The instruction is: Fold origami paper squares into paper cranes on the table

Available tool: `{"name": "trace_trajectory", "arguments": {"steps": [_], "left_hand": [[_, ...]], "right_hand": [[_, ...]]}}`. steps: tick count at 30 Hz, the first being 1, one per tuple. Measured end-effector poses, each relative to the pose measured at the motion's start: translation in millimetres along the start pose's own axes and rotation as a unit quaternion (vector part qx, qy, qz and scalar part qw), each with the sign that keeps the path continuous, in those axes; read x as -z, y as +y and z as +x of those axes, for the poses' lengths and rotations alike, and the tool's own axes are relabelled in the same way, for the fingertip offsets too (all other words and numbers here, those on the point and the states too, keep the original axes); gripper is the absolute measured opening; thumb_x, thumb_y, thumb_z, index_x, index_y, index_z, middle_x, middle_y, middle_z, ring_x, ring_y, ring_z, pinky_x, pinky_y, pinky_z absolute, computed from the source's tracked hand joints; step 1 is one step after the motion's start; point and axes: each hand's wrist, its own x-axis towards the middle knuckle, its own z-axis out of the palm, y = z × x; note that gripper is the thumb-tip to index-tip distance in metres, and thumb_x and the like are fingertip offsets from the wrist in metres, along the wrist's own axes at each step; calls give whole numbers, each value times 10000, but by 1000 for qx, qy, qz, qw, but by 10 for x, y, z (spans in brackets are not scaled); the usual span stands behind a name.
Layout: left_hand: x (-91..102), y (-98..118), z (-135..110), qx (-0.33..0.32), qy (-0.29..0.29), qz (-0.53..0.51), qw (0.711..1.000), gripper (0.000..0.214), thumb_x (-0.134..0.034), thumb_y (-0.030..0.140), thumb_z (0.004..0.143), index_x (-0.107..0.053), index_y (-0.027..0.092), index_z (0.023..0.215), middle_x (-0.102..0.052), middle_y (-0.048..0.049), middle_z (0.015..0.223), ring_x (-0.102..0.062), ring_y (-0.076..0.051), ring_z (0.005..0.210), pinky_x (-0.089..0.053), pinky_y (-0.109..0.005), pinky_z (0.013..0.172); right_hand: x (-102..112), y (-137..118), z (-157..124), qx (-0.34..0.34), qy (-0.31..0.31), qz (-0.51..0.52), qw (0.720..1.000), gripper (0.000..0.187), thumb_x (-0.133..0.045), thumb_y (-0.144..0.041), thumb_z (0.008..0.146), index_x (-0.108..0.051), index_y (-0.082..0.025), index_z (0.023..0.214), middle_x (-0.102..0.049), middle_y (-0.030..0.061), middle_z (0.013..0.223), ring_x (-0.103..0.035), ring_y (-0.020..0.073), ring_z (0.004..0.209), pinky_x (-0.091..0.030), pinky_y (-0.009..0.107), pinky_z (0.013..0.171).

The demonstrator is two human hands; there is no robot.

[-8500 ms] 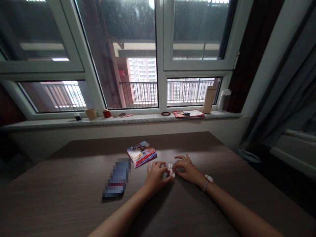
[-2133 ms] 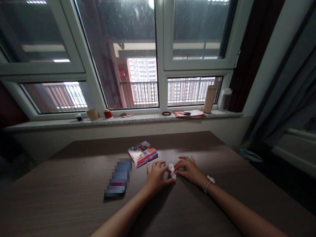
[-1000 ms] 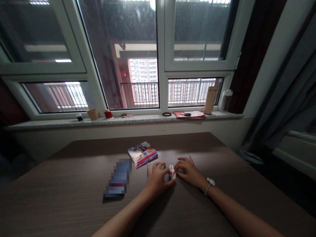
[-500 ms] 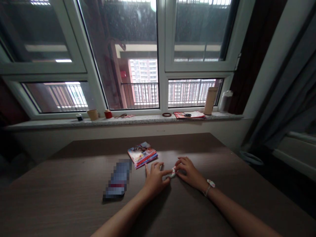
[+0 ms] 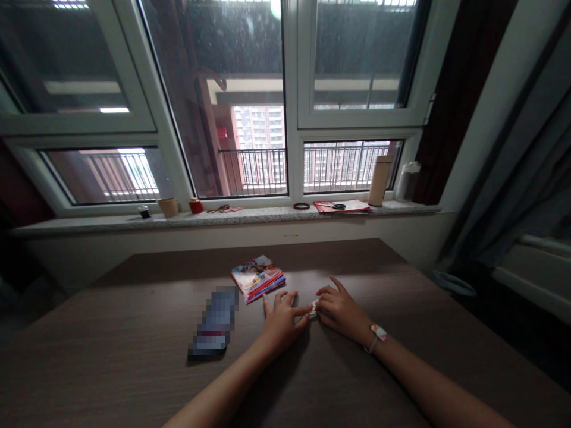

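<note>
A small white piece with red marks (image 5: pixel 313 308), too small to make out exactly, lies low over the table between my hands. My left hand (image 5: pixel 284 322) has its thumb and index finger on the left side of this piece, while its other fingers spread out toward the booklets. From the right, my right hand (image 5: pixel 341 310) grips the piece with its fingertips, its index finger raised and pointing away. A bracelet with a white and orange ornament (image 5: pixel 378 333) circles my right wrist. Just beyond my left hand sits a stack of colourful booklets (image 5: pixel 259 276).
Left of my hands, a blurred-out dark object (image 5: pixel 213 324) rests on the brown table (image 5: pixel 111 368). Along the windowsill (image 5: pixel 259 217) stand a tan cup (image 5: pixel 168 207), a red spool (image 5: pixel 195 205), scissors, a dark ring (image 5: pixel 301 206), papers (image 5: pixel 343 207) and two bottles (image 5: pixel 378 181).
My right index finger has lifted off and now points up, while the other right fingers have closed in on the white piece. My left hand has barely moved.
</note>
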Motion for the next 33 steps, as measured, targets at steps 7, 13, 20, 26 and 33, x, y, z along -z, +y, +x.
{"name": "trace_trajectory", "arguments": {"steps": [7, 13, 20, 26, 33], "left_hand": [[-9, -6, 8, 10, 7, 2, 1000, 246, -507, 497, 878, -635, 520, 1087, -492, -1, 1393, -349, -311, 1315, -23, -730, 1037], [1, -2, 7, 14, 7, -4, 1000, 235, -501, 497, 883, -634, 535, 1073, -507, -1, 1376, -376, -299, 1295, -38, -734, 1032], [15, 13, 16, 14, 7, -13, 1000, 230, -507, 488, 882, -639, 537, 1064, -499, 17, 1385, -360, -309, 1300, -25, -748, 1022], [29, 21, 5, 10, 3, -3, 1000, 237, -517, 514, 867, -632, 541, 1072, -480, 27, 1402, -341, -321, 1312, -11, -751, 1020], [77, 35, 4, 15, -12, -6, 1000, 240, -518, 536, 859, -642, 533, 1064, -479, 17, 1404, -338, -333, 1317, 5, -749, 1020]], "right_hand": [[-5, -6, 31, 17, -1, -46, 999, 102, -564, -181, 826, -655, -222, 806, -700, 3, 762, -582, 201, 1062, -17, 555, 1152], [15, 10, 31, 16, -4, -51, 999, 97, -570, -190, 823, -659, -226, 808, -704, -3, 758, -571, 207, 1103, 44, 563, 1145], [12, 1, 67, 10, -21, -58, 998, 118, -557, -180, 834, -661, -216, 790, -704, -3, 753, -570, 193, 1101, 75, 556, 1140], [94, -59, 125, -34, -58, -54, 996, 124, -566, -180, 809, -666, -227, 754, -712, -9, 792, -572, 193, 1076, 54, 559, 1138], [147, -35, 144, -17, -79, -42, 996, 162, -560, -172, 808, -687, -272, 800, -708, -23, 797, -557, 211, 1105, 55, 587, 1122]]}}
